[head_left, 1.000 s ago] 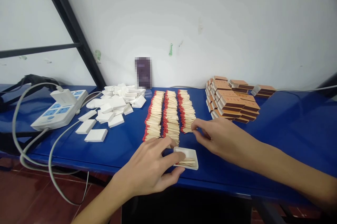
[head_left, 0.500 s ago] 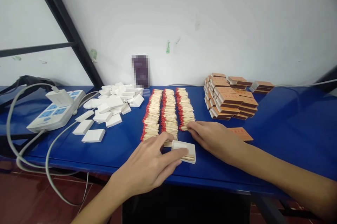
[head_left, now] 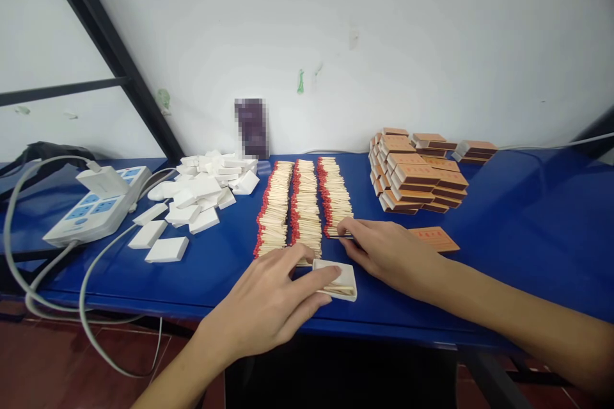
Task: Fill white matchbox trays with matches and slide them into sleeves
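Observation:
A small white matchbox tray (head_left: 350,276) with a few matches (head_left: 339,289) along its near side is gripped by my left hand (head_left: 273,303), fingertips reaching into it. At the near end of the right-hand row of red-tipped matches (head_left: 334,191), my right hand (head_left: 393,252) pinches with thumb and forefinger; how many matches it holds is hidden. Two more match rows lie to the left, a middle row (head_left: 306,207) and a left row (head_left: 275,207). One orange matchbox sleeve (head_left: 439,240) lies flat just beyond my right wrist.
Several white trays (head_left: 204,188) are heaped at the left. A stack of orange matchbox sleeves (head_left: 412,172) stands at the back right. On the far left sits a power strip (head_left: 98,207) with a looping cable (head_left: 84,287). A blurred dark rectangle (head_left: 252,129) leans on the wall.
The view has shifted slightly. My left hand still holds the tray with its near-side matches; my right fingertips stay at the near end of the right row, with little movement.

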Available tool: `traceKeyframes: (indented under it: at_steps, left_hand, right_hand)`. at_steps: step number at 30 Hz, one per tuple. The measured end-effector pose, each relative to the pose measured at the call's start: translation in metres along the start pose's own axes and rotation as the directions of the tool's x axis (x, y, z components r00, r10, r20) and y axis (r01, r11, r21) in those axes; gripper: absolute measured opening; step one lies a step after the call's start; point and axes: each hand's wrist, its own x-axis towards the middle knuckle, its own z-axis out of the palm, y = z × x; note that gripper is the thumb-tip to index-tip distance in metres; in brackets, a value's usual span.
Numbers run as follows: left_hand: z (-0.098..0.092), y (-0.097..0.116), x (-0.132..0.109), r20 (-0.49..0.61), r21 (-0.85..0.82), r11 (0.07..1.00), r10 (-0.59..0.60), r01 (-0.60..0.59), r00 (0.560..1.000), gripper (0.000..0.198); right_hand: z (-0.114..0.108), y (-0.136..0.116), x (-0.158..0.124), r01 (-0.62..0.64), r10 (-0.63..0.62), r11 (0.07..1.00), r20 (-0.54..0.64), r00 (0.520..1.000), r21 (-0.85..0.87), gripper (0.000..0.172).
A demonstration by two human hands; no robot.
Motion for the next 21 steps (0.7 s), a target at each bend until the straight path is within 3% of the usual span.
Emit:
traceKeyframes:
  at_steps: [7,16,21]
  left_hand:
    - [0.0051,-0.002,0.0008,-0.063,-0.032,0.999,0.039,-0.041,0.997,0.015]
    - [0.0035,-0.0026,0.001,-0.074,-0.03,0.998,0.053,-0.055,0.996,0.017]
    - [0.0041,-0.003,0.0005,-0.073,-0.044,0.998,0.048,-0.051,0.996,0.013]
  right_hand:
    - [-0.0006,0.0042,0.0008,0.011,-0.011,0.997,-0.001,1.0,0.081,0.018]
    - [-0.0035,0.0038,0.0005,-0.003,0.001,0.988,0.009,1.0,0.153,0.017]
    - [-0.0087,0.0007,-0.0022,0.064,-0.043,0.966,-0.087,0.995,0.249,0.012]
